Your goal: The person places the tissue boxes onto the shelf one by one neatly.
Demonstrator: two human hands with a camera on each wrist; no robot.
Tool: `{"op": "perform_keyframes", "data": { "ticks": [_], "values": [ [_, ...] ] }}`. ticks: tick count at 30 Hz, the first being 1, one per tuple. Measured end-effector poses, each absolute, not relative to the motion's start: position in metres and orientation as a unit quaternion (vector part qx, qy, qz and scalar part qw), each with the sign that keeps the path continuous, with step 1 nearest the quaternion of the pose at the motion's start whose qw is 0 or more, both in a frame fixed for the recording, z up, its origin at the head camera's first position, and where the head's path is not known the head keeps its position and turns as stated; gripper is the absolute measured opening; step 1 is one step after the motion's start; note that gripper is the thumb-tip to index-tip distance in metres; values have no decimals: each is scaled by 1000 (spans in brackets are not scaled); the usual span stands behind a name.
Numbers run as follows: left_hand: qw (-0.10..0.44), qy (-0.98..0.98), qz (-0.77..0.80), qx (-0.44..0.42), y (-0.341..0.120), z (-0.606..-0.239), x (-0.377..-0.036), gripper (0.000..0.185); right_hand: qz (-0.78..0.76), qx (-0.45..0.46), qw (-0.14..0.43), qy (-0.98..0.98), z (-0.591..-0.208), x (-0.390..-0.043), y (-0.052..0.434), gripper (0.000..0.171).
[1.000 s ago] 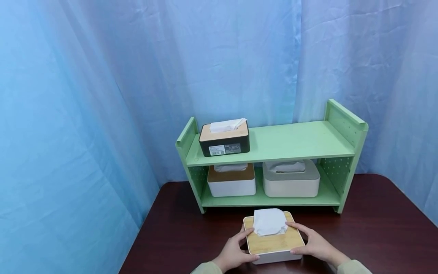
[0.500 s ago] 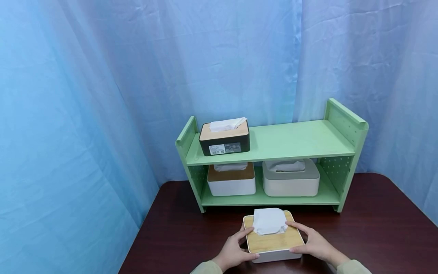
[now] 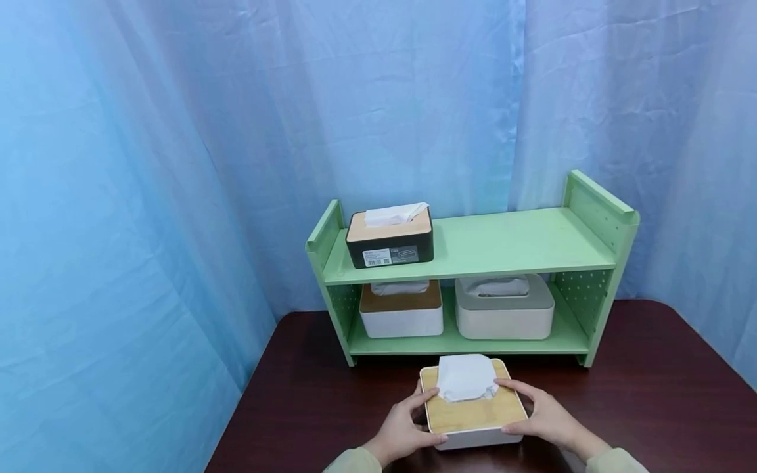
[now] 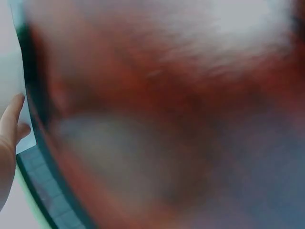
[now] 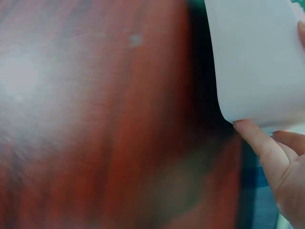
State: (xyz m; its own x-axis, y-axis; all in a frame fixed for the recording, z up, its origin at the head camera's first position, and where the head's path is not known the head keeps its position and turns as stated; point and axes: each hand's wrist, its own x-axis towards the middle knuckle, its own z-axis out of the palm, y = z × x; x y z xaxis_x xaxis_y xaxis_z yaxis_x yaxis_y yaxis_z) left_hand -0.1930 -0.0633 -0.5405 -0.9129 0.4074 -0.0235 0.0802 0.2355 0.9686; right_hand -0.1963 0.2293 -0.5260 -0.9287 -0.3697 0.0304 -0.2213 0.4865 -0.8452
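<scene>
A white tissue box with a light bamboo lid is at the table's front, and a white tissue sticks up from its slot. My left hand grips its left side, thumb at the near corner and a fingertip on the lid beside the tissue. On the opposite side my right hand holds it the same way, thumb at the near right corner. In the right wrist view, the fingers press against the pale box wall. The left wrist view catches only part of the left hand at the edge.
Behind stands a green two-tier shelf. A black tissue box sits on its upper left. Below are a white tissue box with a brown lid and a grey-lidded one. Blue curtains hang behind the dark red table.
Both hands and the bamboo-lidded tissue box have shifted slightly forward, toward the shelf. The grip looks the same, and the boxes on the shelf have stayed in place.
</scene>
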Motion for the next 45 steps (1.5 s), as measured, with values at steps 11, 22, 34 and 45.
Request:
{"op": "perform_keyframes", "data": {
  "ticks": [11, 22, 34, 45],
  "values": [
    [97, 792, 550, 246, -54, -455, -208, 77, -462, -218, -56, 858, -445, -191, 243, 77],
    [47, 794, 526, 302, -43, -364, -206, 78, -410, -184, -87, 889, -348, -180, 257, 82],
    [24, 812, 483, 327, -30, -306, -235, 80, -386, -171, -103, 901, -298, -202, 272, 87],
    [54, 818, 491, 294, -20, -301, -250, 78, -378, -163, -78, 908, -298, -218, 278, 85]
  ]
}}
